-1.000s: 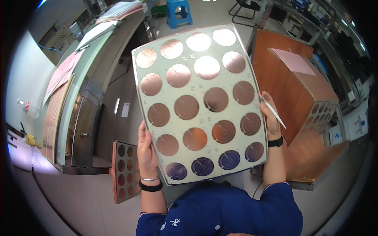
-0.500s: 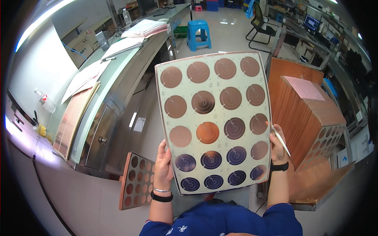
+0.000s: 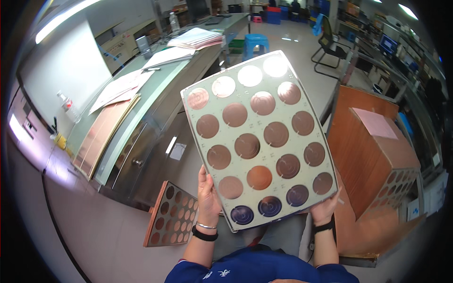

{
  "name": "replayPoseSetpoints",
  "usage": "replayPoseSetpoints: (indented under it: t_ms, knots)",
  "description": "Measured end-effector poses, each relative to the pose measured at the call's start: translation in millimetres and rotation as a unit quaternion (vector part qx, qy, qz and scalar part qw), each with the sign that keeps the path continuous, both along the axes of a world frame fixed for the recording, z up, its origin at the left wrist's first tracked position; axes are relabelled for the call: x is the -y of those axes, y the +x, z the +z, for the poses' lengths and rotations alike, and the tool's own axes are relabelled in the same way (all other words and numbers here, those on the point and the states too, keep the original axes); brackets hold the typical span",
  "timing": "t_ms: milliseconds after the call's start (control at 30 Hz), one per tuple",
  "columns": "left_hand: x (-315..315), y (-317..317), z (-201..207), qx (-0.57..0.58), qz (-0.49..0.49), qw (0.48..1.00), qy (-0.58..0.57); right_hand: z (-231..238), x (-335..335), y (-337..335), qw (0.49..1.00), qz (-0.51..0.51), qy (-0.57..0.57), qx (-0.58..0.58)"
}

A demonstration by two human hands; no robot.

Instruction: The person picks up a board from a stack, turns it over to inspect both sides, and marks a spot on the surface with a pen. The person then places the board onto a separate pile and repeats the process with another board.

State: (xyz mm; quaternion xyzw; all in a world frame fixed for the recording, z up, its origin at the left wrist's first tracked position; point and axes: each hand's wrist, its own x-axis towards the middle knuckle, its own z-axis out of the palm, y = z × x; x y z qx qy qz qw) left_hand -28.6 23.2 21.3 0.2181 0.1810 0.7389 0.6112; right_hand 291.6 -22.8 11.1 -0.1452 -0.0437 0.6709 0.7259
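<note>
Both my forearms rise from below, held apart. My left hand [image 3: 208, 194] is raised with fingers curled in a grip, bracelets at the wrist. My right hand [image 3: 323, 210] grips too, a dark band on its wrist.

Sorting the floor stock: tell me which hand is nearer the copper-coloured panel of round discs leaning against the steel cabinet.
Left. The left hand is just right of that copper-coloured panel; the right hand is beyond it.

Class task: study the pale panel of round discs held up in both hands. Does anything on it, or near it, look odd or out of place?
On the panel, most discs are matte brown, but the lowest row looks dark blue-purple, and two top discs are washed out by glare. A similar copper-coloured panel leans against the metal cabinet on the floor.
</note>
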Motion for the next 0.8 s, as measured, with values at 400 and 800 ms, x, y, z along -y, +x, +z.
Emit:
replayPoseSetpoints:
  t_ms: [400, 800]
  knots:
    - [5, 13, 15, -0.031, 0.028, 0.999, 0.0, -42, 21, -31, 0.978, 0.141, -0.009, 0.156]
    - [3, -12, 1, -0.26, -0.021, 0.964, -0.049, -2, 34, 34, 0.976, -0.114, 0.099, 0.159]
